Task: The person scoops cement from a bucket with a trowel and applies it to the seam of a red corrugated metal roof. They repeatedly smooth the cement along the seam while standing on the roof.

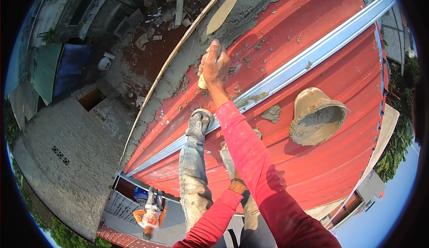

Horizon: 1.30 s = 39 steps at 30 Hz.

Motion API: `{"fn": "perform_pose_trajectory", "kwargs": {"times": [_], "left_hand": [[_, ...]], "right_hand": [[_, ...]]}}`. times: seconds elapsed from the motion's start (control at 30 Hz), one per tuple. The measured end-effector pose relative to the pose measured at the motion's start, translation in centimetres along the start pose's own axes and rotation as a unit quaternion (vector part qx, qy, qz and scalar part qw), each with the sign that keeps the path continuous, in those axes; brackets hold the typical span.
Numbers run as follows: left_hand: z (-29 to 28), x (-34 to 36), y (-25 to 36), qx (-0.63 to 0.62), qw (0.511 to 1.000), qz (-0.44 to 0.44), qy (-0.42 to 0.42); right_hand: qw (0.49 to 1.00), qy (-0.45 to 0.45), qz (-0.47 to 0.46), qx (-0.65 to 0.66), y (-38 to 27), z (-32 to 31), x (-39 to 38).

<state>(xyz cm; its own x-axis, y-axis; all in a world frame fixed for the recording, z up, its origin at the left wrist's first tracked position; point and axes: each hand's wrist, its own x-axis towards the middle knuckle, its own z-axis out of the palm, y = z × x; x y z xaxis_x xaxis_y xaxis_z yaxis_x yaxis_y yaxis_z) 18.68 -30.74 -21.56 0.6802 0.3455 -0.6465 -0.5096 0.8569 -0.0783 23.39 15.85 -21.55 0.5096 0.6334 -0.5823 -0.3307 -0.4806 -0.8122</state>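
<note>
My right hand (216,67) is closed on the pale handle of a trowel (222,12), its mortar-coated blade over a band of wet grey cement (254,4) along the roof's edge. My left hand (237,186) is low between my legs, its fingers hidden behind my right sleeve. A cement-caked bucket (313,127) holding grey mortar lies tilted on the red corrugated roof (313,167) to the right, beside a loose mortar lump (271,113).
My sandalled foot (199,125) is by a silver metal strip (313,55) crossing the roof. Left of the cord-lined edge (163,67) is a drop to a rubble-strewn yard (143,42) and walls. Another person (149,214) is on a lower grey surface.
</note>
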Motion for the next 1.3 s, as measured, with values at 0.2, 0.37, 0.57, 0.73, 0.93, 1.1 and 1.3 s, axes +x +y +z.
{"fn": "perform_pose_trajectory", "kwargs": {"times": [0.2, 0.37, 0.57, 0.73, 0.93, 1.1, 1.3], "left_hand": [[3.3, -0.4, 2.9, 0.035, 0.997, 0.029, 0.062], [10.7, -1.4, 9.2, 0.739, 0.656, 0.125, 0.085], [13.0, -1.2, 10.8, 0.738, 0.653, 0.141, 0.095], [7.5, -1.1, 5.1, 0.367, 0.9, 0.17, 0.16], [15.2, 0.0, 10.3, 0.677, 0.705, 0.138, 0.159], [13.3, -0.6, 8.4, 0.671, 0.704, 0.173, 0.155], [13.2, -0.8, 10.3, 0.751, 0.64, 0.112, 0.119]], "right_hand": [[0.995, 0.024, -0.1, 0.015, 0.4, -2.3, -1.6], [0.993, 0.1, -0.035, 0.048, -1.9, -7.5, 2.1], [0.994, 0.105, -0.018, -0.026, -2.7, -7.4, 2.9], [0.992, 0.077, -0.022, -0.095, 1.2, -3.5, 0.9], [0.993, 0.111, 0.035, -0.034, 9.9, 0.1, -3.9], [0.994, 0.048, -0.079, -0.051, 10.4, -0.4, -7.3], [0.985, 0.064, -0.124, -0.097, -6.9, -4.1, 2.0]]}}
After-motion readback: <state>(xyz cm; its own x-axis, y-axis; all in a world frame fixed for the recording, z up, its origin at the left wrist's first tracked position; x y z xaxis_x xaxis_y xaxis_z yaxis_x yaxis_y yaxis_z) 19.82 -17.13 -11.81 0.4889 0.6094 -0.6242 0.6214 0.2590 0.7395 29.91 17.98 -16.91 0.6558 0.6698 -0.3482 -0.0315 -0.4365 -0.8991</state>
